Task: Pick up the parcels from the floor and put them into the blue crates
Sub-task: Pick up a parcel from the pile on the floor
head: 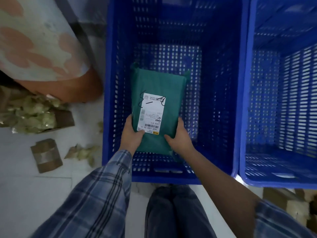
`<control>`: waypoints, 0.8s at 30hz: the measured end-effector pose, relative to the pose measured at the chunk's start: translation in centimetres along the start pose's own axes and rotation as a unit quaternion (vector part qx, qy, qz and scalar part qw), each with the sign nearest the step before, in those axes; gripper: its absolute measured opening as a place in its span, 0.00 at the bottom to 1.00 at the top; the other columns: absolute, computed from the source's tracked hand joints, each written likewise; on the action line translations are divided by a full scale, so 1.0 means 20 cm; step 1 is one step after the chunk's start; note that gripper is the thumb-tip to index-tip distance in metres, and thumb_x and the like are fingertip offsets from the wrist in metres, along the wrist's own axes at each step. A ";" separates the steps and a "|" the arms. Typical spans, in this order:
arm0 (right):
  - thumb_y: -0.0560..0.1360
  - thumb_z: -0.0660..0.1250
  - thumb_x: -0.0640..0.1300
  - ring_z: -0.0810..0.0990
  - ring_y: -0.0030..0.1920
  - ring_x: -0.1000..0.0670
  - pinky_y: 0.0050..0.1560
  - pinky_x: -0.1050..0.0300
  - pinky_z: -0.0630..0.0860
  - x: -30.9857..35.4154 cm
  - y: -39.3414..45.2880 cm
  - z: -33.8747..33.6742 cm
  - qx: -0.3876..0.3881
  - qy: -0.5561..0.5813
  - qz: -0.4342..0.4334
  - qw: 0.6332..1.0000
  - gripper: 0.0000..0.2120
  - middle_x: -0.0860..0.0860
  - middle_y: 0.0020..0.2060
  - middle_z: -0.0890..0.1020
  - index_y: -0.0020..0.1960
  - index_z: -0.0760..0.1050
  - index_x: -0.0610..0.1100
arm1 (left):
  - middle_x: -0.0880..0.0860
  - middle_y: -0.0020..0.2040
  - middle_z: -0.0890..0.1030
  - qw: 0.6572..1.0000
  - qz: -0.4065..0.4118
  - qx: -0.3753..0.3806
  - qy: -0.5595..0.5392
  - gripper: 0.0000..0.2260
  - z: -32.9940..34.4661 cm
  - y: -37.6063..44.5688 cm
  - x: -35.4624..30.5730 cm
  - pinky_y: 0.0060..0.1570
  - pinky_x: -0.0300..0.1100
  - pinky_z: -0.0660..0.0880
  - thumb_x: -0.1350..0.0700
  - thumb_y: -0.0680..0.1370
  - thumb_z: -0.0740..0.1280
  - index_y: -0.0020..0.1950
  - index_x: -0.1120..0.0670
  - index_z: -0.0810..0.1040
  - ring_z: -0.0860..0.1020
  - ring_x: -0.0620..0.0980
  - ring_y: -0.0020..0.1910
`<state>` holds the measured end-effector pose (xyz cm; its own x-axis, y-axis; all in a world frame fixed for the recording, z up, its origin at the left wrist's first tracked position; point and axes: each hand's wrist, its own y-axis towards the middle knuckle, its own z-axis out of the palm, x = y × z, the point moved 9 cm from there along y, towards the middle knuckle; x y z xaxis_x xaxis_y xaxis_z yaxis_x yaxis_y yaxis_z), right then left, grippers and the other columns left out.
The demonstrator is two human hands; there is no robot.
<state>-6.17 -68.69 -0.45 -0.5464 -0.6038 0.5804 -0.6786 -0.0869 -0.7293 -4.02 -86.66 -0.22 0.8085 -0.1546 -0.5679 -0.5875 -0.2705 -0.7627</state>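
A green plastic-wrapped parcel (158, 93) with a white shipping label lies inside the middle blue crate (107, 83). My left hand (132, 134) grips its near left corner, thumb on top by the label. The near right corner is held by my right hand (178, 136), thumb on top as well. I cannot tell whether the parcel touches the perforated crate floor. A second blue crate (243, 117) stands directly to the right, with nothing visible inside.
Another person's sleeve and arm (42, 48) reach in at the upper left. On the white floor at left lie a taped brown cardboard parcel (46, 155), an open box of pale green packets (32, 114) and loose packets (82, 152). Cardboard boxes (291, 203) sit at lower right.
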 end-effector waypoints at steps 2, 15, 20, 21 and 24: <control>0.75 0.66 0.38 0.72 0.65 0.46 0.55 0.62 0.66 -0.08 0.09 0.07 0.008 -0.004 0.010 1.000 0.36 0.47 0.67 0.71 0.76 0.49 0.44 | 0.52 0.70 0.70 1.000 -0.007 -0.010 0.007 0.30 0.04 0.10 0.09 0.69 0.49 0.66 0.67 0.77 0.63 0.76 0.52 0.57 0.70 0.50 0.67; 0.75 0.66 0.37 0.71 0.67 0.48 0.62 0.60 0.69 -0.37 0.30 0.41 0.073 -0.042 0.005 0.996 0.41 0.49 0.71 0.68 0.78 0.44 0.49 | 0.56 0.72 0.66 0.974 -0.058 -0.134 0.173 0.29 0.03 0.37 0.51 0.68 0.51 0.67 0.66 0.77 0.62 0.76 0.56 0.56 0.68 0.56 0.69; 0.75 0.63 0.33 0.72 0.65 0.47 0.57 0.62 0.68 -0.33 0.31 0.46 0.126 -0.014 0.047 0.991 0.42 0.48 0.70 0.68 0.77 0.40 0.49 | 0.62 0.70 0.64 0.929 -0.061 -0.132 0.340 0.29 0.03 0.32 0.46 0.59 0.57 0.72 0.63 0.78 0.62 0.76 0.60 0.52 0.69 0.61 0.66; 0.74 0.64 0.34 0.71 0.65 0.47 0.58 0.61 0.69 -0.32 0.30 0.47 0.153 -0.002 0.067 0.986 0.42 0.47 0.69 0.68 0.77 0.41 0.49 | 0.63 0.70 0.63 0.916 -0.066 -0.125 0.376 0.30 0.04 0.30 0.45 0.58 0.56 0.73 0.62 0.77 0.63 0.75 0.61 0.51 0.68 0.62 0.66; 0.75 0.64 0.37 0.71 0.65 0.45 0.63 0.57 0.69 -0.30 0.25 0.47 0.209 -0.011 0.120 0.971 0.32 0.44 0.67 0.71 0.75 0.54 0.43 | 0.64 0.66 0.67 0.872 -0.061 -0.138 0.466 0.30 0.10 0.19 0.41 0.51 0.52 0.74 0.58 0.75 0.66 0.72 0.64 0.58 0.71 0.61 0.61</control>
<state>-1.69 -73.03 -10.93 -0.6510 -0.6623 0.3708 -0.2725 -0.2520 -0.9286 0.28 -87.07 -8.34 0.6176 -0.7790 0.1089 -0.5682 -0.5376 -0.6231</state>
